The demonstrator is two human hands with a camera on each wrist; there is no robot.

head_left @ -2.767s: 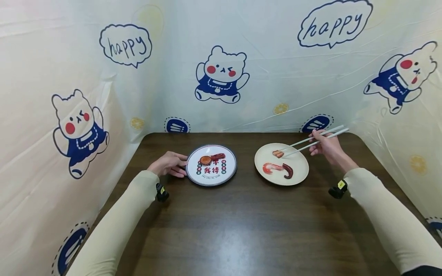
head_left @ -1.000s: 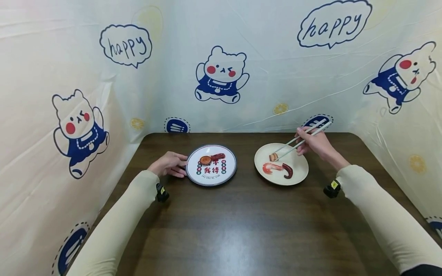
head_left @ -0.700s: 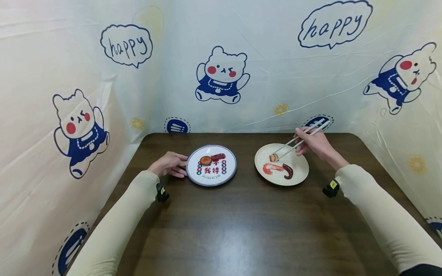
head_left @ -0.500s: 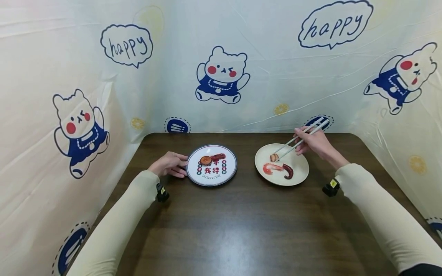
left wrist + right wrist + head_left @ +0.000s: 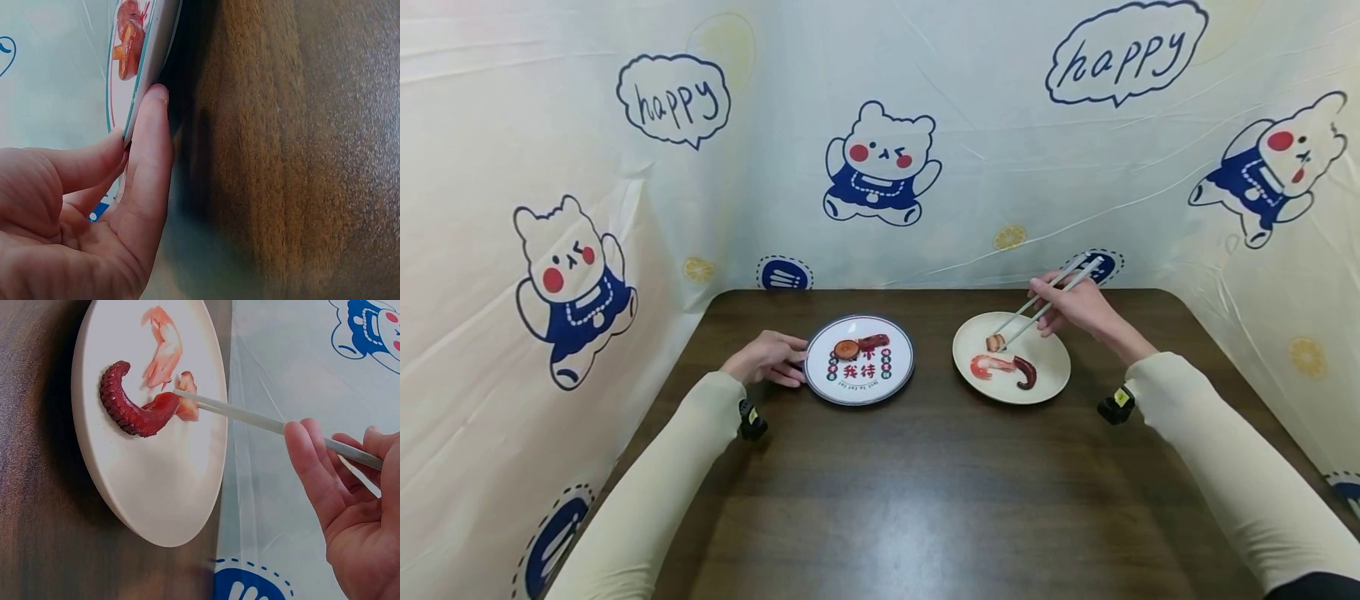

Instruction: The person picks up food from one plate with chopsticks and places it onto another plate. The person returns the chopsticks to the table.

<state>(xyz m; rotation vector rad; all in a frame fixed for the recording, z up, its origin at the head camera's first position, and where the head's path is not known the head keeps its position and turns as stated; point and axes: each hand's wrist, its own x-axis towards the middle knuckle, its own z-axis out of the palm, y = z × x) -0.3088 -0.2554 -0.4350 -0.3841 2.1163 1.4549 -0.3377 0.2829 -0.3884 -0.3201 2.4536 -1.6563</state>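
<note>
My left hand (image 5: 769, 358) pinches the left rim of a white plate (image 5: 857, 390) with a blue edge and red characters. In the left wrist view the thumb lies at the rim's upper side and fingers (image 5: 150, 144) are beneath. A round brown piece (image 5: 847, 350) and a reddish-brown piece (image 5: 874, 341) lie on that plate. My right hand (image 5: 1078, 306) holds a pair of pale chopsticks (image 5: 1051, 298) over a cream plate (image 5: 1037, 385). The chopstick tips are on either side of a small meat chunk (image 5: 996, 342). A shrimp (image 5: 989, 365) and an octopus tentacle (image 5: 1025, 372) lie nearer me.
Both plates stand toward the back of a dark wooden table (image 5: 880, 500), side by side with a gap between them. A pale printed curtain (image 5: 970, 167) rises behind and along both sides. Small black cameras are strapped at both wrists.
My right hand has moved left with the chopsticks, and their tips have come to both sides of the meat chunk, which has turned and shifted slightly left. The left hand stays put.
</note>
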